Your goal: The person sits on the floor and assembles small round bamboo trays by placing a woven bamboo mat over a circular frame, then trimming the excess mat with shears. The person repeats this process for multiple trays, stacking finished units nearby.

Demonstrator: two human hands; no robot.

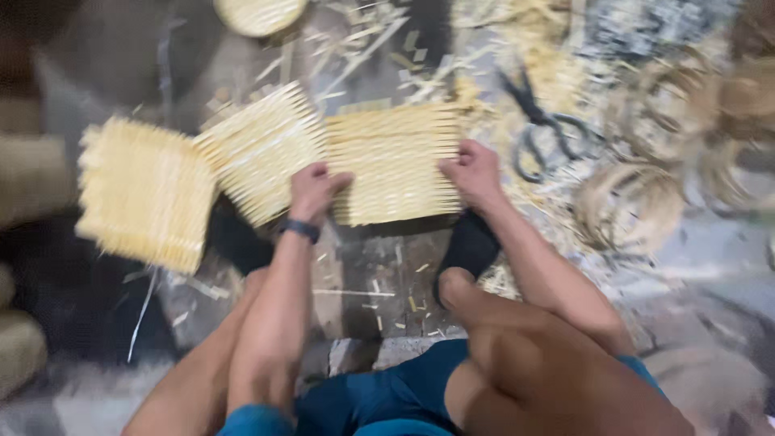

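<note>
A pale square mat woven of thin bamboo strips (395,161) lies flat on the floor between my hands. My left hand (313,190) grips its left edge, a dark band on the wrist. My right hand (475,171) grips its right edge. A second woven mat (262,149) lies tilted just left of the held one, its corner touching it. A third woven mat (145,192) rests farther left. My bare knees and blue shorts fill the bottom of the view.
Black scissors (539,127) lie to the right of the mat among bamboo shavings. Coiled bamboo rings (628,202) sit at the right. A round woven piece (258,14) is at the top. Loose splints litter the floor.
</note>
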